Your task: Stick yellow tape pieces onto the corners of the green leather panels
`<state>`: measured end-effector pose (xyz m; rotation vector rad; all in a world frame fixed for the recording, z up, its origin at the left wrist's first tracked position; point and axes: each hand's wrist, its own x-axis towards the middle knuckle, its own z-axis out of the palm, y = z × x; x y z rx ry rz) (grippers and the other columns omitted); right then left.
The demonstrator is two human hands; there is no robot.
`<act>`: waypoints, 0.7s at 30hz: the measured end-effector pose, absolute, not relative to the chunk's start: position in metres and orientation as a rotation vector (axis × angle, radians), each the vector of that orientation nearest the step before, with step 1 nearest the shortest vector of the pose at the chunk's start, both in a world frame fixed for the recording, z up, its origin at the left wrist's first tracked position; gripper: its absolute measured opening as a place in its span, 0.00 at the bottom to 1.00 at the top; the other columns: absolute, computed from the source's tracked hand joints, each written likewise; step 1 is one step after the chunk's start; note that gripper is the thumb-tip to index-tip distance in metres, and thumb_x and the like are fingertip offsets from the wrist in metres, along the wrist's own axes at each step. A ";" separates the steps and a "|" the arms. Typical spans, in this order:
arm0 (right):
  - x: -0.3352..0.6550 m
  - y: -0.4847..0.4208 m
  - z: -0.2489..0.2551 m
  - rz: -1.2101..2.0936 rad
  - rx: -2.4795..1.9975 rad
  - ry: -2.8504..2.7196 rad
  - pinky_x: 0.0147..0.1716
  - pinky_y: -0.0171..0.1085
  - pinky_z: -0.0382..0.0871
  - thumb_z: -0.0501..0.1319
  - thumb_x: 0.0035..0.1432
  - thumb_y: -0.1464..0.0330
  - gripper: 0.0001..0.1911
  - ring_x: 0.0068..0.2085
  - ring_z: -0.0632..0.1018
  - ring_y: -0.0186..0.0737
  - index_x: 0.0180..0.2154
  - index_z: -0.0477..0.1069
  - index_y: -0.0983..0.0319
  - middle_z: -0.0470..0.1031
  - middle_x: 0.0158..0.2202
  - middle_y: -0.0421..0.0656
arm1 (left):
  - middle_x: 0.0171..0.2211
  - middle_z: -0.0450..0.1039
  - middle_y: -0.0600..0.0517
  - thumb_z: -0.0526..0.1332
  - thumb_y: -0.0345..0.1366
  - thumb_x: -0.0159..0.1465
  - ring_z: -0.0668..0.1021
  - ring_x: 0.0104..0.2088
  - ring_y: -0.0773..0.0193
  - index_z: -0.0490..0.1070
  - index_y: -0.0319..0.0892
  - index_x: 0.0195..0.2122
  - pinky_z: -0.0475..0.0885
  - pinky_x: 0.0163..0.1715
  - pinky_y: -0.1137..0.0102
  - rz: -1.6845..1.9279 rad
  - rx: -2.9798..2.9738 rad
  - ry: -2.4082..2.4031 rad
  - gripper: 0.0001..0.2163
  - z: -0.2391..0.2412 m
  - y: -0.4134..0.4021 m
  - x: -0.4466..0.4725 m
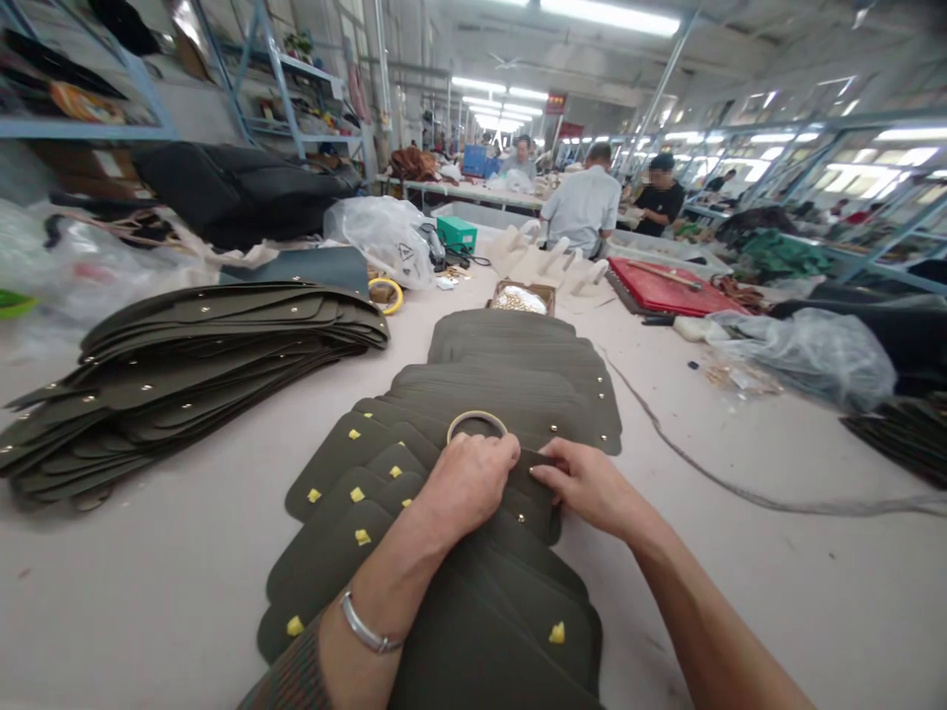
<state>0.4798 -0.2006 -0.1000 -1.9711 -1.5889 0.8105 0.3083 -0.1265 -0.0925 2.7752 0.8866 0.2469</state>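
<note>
My left hand (473,478), with a silver bangle at the wrist, is closed around the near side of a thin roll of yellowish tape (477,414). Beside it my right hand (588,485) pinches the edge of a dark olive, leather-like panel (539,493) between thumb and fingers, close to a small gold stud (521,518). Under both hands lie several overlapping panels (488,602) with rounded corners. Small yellow tape pieces (362,537) are stuck on some of them. Farther forward, more panels (510,340) lie fanned out, with gold studs along their right edge.
At left, a thick stack of studded olive panels (199,365) rests on the pale table (710,592). A small box of gold parts (522,298), a yellow tape roll (386,294) and a red board (677,284) lie ahead. A cord (681,454) crosses the right side. People work beyond.
</note>
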 end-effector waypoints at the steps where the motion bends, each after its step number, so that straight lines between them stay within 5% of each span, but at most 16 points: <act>1: 0.478 -0.204 -0.104 0.913 -1.892 -1.522 0.21 0.31 0.61 0.63 0.52 0.67 0.04 0.23 0.74 0.34 0.32 0.71 0.60 0.74 0.23 0.36 | 0.35 0.76 0.50 0.49 0.32 0.69 0.78 0.38 0.58 0.67 0.43 0.40 0.69 0.39 0.65 0.237 2.771 0.892 0.07 -0.093 -0.126 0.308; 4: 0.472 -0.215 -0.118 1.102 -1.718 -1.302 0.18 0.30 0.63 0.67 0.44 0.69 0.16 0.22 0.74 0.35 0.39 0.70 0.60 0.75 0.24 0.35 | 0.34 0.76 0.51 0.50 0.32 0.68 0.77 0.37 0.59 0.67 0.43 0.40 0.69 0.39 0.66 0.230 2.768 0.891 0.07 -0.095 -0.126 0.308; 7: 0.470 -0.218 -0.121 1.103 -1.674 -1.177 0.18 0.30 0.64 0.64 0.46 0.70 0.16 0.23 0.75 0.35 0.41 0.69 0.60 0.74 0.24 0.35 | 0.34 0.75 0.51 0.50 0.32 0.69 0.76 0.36 0.59 0.66 0.43 0.40 0.69 0.38 0.66 0.290 2.771 0.874 0.07 -0.096 -0.127 0.308; 13: 0.484 -0.197 -0.111 0.405 -2.006 -1.387 0.27 0.35 0.65 0.63 0.48 0.68 0.22 0.25 0.73 0.37 0.48 0.68 0.59 0.69 0.22 0.33 | 0.35 0.73 0.51 0.50 0.31 0.69 0.74 0.39 0.60 0.66 0.42 0.39 0.70 0.39 0.67 0.507 2.724 0.866 0.07 -0.098 -0.126 0.308; 21: 0.492 -0.214 -0.121 0.055 -1.909 -1.350 0.36 0.42 0.72 0.61 0.55 0.63 0.20 0.35 0.77 0.42 0.50 0.68 0.61 0.76 0.42 0.48 | 0.37 0.75 0.52 0.51 0.29 0.68 0.76 0.40 0.61 0.66 0.43 0.46 0.72 0.41 0.67 0.781 2.607 0.708 0.09 -0.103 -0.125 0.306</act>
